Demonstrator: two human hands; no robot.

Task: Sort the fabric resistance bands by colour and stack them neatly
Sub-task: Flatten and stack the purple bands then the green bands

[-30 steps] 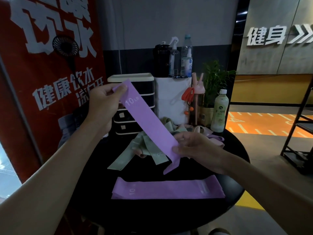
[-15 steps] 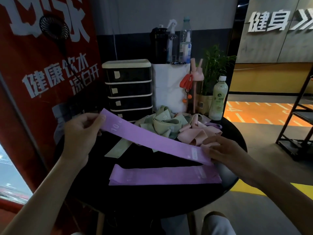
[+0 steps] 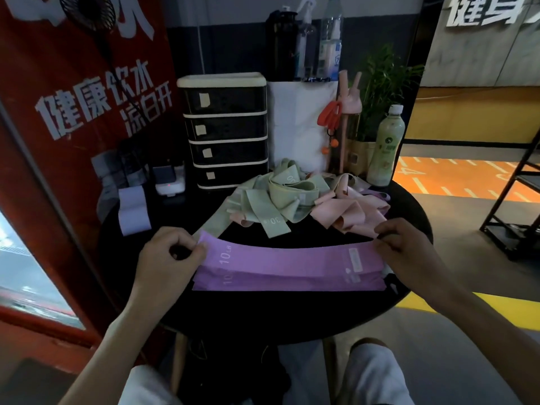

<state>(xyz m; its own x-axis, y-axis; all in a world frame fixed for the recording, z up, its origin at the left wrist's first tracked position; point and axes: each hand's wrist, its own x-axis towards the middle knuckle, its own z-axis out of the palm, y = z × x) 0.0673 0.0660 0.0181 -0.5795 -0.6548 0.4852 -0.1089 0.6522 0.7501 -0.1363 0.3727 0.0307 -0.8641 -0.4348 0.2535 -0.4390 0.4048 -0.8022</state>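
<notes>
- A person is standing at a round black table point(image 3: 263, 317), stretching a purple band point(image 3: 286, 258) flat between two hands.
- The left hand point(image 3: 172, 258) is gripping the band's nine o'clock end, with fingers and thumb curled round it.
- The right hand point(image 3: 409, 252) is pinching the three o'clock end.
- The held band is overlapping a second purple band point(image 3: 292, 283) lying flat near the table's six o'clock edge (both are printed "10 LB"). I cannot tell whether the two are touching.
- Unsorted green bands point(image 3: 277, 194) are lying heaped toward twelve o'clock, and pink bands point(image 3: 350, 211) toward two o'clock.
- The held band is sitting slightly toward twelve o'clock of the lower one. Doing this step well probably means drawing it toward six o'clock, lowering both ends together with the edges matching, and letting go only once the fabric is lying flat.
</notes>
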